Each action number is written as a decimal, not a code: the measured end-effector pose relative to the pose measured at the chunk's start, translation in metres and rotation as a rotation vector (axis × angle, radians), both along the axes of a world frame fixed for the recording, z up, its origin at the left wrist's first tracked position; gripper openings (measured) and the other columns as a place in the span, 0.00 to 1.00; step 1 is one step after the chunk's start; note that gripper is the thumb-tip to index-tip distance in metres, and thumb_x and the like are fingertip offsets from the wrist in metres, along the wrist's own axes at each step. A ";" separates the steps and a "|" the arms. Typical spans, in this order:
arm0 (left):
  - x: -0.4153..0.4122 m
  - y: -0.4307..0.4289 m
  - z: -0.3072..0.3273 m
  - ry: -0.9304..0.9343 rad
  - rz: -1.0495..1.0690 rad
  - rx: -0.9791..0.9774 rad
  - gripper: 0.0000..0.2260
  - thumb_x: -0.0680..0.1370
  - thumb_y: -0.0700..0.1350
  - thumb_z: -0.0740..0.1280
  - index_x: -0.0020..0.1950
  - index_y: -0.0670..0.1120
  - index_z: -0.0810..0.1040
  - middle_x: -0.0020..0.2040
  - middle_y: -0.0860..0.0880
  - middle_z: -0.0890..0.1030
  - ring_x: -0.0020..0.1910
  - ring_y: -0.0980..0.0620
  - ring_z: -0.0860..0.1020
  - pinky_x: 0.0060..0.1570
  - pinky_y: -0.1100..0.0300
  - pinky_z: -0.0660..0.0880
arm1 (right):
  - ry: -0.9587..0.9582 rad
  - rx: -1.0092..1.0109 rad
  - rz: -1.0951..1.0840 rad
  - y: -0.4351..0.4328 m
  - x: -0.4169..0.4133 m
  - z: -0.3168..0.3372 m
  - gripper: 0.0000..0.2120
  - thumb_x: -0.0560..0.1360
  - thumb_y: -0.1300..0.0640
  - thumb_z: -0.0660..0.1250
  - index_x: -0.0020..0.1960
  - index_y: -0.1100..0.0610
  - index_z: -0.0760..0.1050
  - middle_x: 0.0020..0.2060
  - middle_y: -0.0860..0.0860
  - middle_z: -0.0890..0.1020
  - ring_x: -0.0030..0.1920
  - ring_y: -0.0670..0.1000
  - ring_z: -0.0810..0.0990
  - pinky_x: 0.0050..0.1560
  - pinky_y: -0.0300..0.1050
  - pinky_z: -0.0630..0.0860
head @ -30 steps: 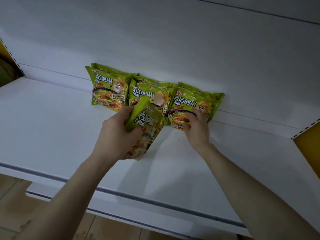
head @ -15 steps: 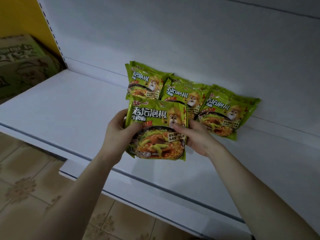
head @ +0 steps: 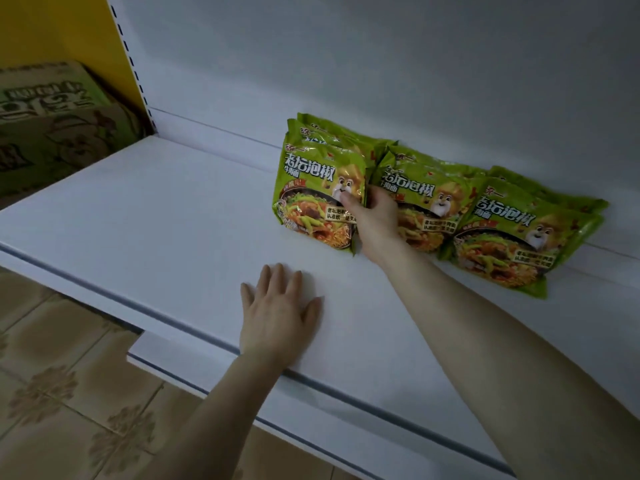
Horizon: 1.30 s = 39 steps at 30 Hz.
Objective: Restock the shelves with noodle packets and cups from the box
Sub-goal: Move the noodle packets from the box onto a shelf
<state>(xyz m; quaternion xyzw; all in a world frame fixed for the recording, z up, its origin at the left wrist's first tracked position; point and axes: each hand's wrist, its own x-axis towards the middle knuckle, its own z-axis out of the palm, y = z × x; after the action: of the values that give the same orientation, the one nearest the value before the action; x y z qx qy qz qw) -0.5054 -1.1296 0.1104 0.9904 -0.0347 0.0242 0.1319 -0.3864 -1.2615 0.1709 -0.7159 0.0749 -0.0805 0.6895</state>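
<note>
green noodle packets: three stacks; right hand pinching leftmost.

Right hand: pinching the front noodle packet at its right edge.
Left hand: lying flat, fingers spread, on the shelf.

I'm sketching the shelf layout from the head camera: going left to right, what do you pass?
cardboard box → yellow upright → left hand flat on the shelf → leftmost noodle packet → right hand gripping it → middle packet stack → rightmost packet stack
</note>
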 end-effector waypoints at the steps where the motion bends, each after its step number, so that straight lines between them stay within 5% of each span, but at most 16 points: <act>1: 0.000 0.000 -0.001 -0.002 0.003 0.005 0.33 0.72 0.63 0.37 0.66 0.49 0.65 0.68 0.46 0.64 0.71 0.45 0.56 0.64 0.45 0.58 | 0.000 -0.007 -0.030 0.002 0.007 -0.003 0.11 0.73 0.61 0.69 0.54 0.58 0.76 0.47 0.53 0.81 0.52 0.56 0.80 0.56 0.56 0.77; 5: -0.001 0.001 -0.002 0.014 0.012 0.005 0.30 0.75 0.63 0.40 0.68 0.49 0.64 0.72 0.46 0.61 0.73 0.45 0.53 0.67 0.45 0.54 | -0.026 -0.081 -0.093 0.007 0.017 -0.010 0.12 0.75 0.58 0.67 0.57 0.58 0.75 0.51 0.54 0.80 0.55 0.57 0.79 0.57 0.53 0.76; 10: -0.001 0.002 -0.004 -0.003 0.008 0.024 0.26 0.77 0.62 0.44 0.67 0.50 0.65 0.71 0.47 0.62 0.73 0.46 0.54 0.67 0.47 0.56 | -0.085 -0.507 0.045 -0.003 0.014 -0.008 0.20 0.75 0.55 0.67 0.66 0.57 0.69 0.60 0.53 0.77 0.60 0.54 0.75 0.52 0.39 0.67; 17: -0.002 0.000 -0.004 -0.048 0.011 -0.017 0.32 0.72 0.63 0.38 0.64 0.49 0.68 0.70 0.47 0.66 0.72 0.46 0.57 0.66 0.46 0.57 | -0.081 -0.650 -0.014 -0.006 0.014 -0.006 0.24 0.70 0.61 0.71 0.63 0.61 0.68 0.59 0.57 0.78 0.60 0.58 0.77 0.57 0.48 0.73; 23: 0.000 0.000 -0.005 -0.096 0.014 -0.010 0.29 0.73 0.62 0.43 0.59 0.47 0.72 0.64 0.45 0.71 0.68 0.45 0.64 0.59 0.47 0.61 | 0.011 -0.894 -0.085 -0.002 0.012 -0.001 0.21 0.74 0.53 0.69 0.57 0.65 0.66 0.52 0.61 0.80 0.52 0.61 0.79 0.39 0.46 0.69; 31: 0.000 0.000 -0.005 -0.092 0.013 0.010 0.32 0.72 0.62 0.39 0.62 0.47 0.70 0.67 0.45 0.69 0.70 0.44 0.60 0.62 0.46 0.59 | 0.037 -0.930 -0.056 -0.009 0.003 -0.010 0.21 0.75 0.45 0.65 0.53 0.64 0.71 0.47 0.59 0.81 0.48 0.59 0.80 0.36 0.43 0.65; 35: 0.001 0.000 -0.004 -0.055 0.013 0.021 0.33 0.72 0.62 0.40 0.66 0.46 0.69 0.70 0.44 0.66 0.72 0.44 0.58 0.64 0.45 0.57 | -0.005 -0.993 -0.063 -0.014 -0.012 -0.009 0.21 0.77 0.45 0.61 0.58 0.62 0.70 0.48 0.58 0.81 0.49 0.60 0.79 0.37 0.45 0.67; 39: 0.002 0.002 -0.004 -0.053 0.006 0.034 0.26 0.76 0.58 0.48 0.60 0.42 0.72 0.66 0.41 0.70 0.69 0.41 0.62 0.62 0.44 0.61 | -0.051 -1.033 0.043 -0.025 -0.041 -0.008 0.20 0.78 0.50 0.59 0.65 0.61 0.68 0.53 0.58 0.81 0.55 0.60 0.78 0.49 0.51 0.74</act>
<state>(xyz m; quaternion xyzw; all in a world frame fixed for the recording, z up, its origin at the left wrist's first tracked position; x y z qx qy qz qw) -0.5034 -1.1278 0.1067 0.9915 -0.0357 0.0504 0.1141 -0.4276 -1.2862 0.1627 -0.9621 -0.0065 -0.1103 0.2493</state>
